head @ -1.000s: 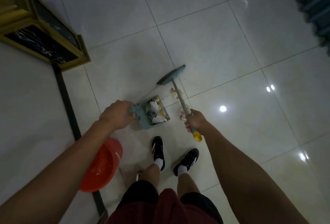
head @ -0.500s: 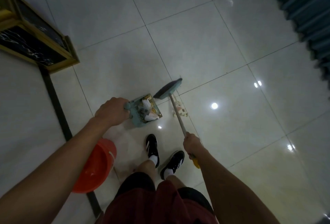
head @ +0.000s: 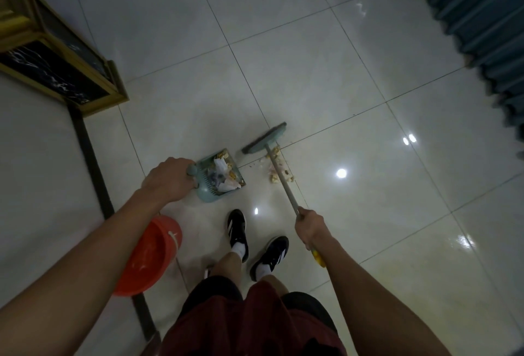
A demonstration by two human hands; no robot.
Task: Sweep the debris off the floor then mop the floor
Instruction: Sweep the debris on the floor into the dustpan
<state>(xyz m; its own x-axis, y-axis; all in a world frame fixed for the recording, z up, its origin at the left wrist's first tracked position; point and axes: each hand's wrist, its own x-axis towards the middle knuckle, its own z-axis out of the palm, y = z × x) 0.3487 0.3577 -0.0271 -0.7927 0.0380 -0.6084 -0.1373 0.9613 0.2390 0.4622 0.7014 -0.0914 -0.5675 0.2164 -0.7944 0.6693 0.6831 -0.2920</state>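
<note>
My left hand (head: 170, 180) grips the handle of a pale green dustpan (head: 219, 178) that rests on the white tiled floor and holds paper scraps and crumbs. My right hand (head: 312, 226) is closed around the grey shaft of a broom (head: 279, 174), whose yellow end sticks out behind my wrist. The broom's green head (head: 265, 138) lies on the floor just right of the dustpan's mouth. A small heap of yellowish debris (head: 279, 168) sits under the shaft, right of the dustpan.
An orange bucket (head: 144, 256) stands by my left leg. A black and gold cabinet base (head: 56, 66) fills the upper left, with a dark floor strip (head: 90, 154) running from it. Blue curtains (head: 482, 15) hang at the upper right. My feet (head: 255, 242) stand behind the dustpan.
The broom head swung from above the dustpan out to the right, past the debris heap. My right hand pulled back toward my body. The dustpan stayed put in my left hand.
</note>
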